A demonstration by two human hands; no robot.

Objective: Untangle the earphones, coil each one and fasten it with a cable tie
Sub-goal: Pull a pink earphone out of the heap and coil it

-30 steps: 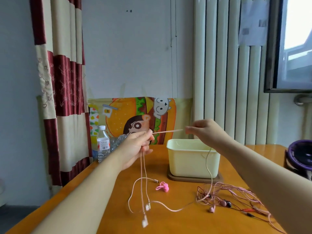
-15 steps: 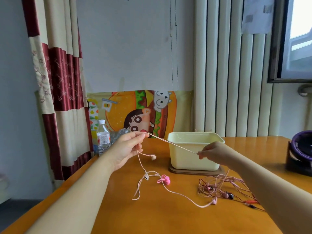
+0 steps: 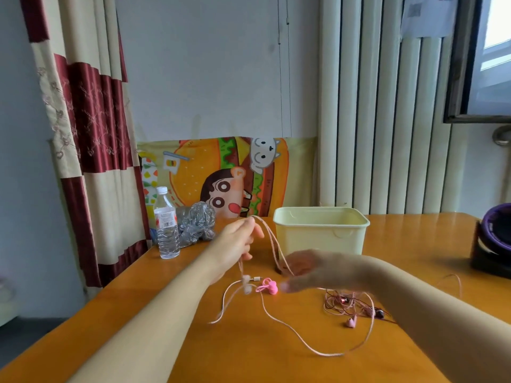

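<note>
My left hand (image 3: 240,239) is raised over the table and pinches a pink earphone cable (image 3: 293,331) between thumb and fingertips. Two strands run from it down to my right hand (image 3: 307,269), which is blurred and low over the table and grips them. The rest of the cable loops loosely across the wood, its earbuds and plug dangling under my left hand. A pink cable tie (image 3: 267,286) lies between my hands. A tangle of several more earphones (image 3: 351,302) lies under my right forearm.
A pale yellow tub (image 3: 320,236) stands on a mat behind my right hand. A water bottle (image 3: 166,230) and crumpled clear plastic (image 3: 197,223) sit at the table's back left. A purple and black object (image 3: 495,241) stands at the right edge.
My right hand has dropped from chest height to just above the table and moved left, drawing the cable down. My left hand has lowered slightly; more cable lies slack on the wood.
</note>
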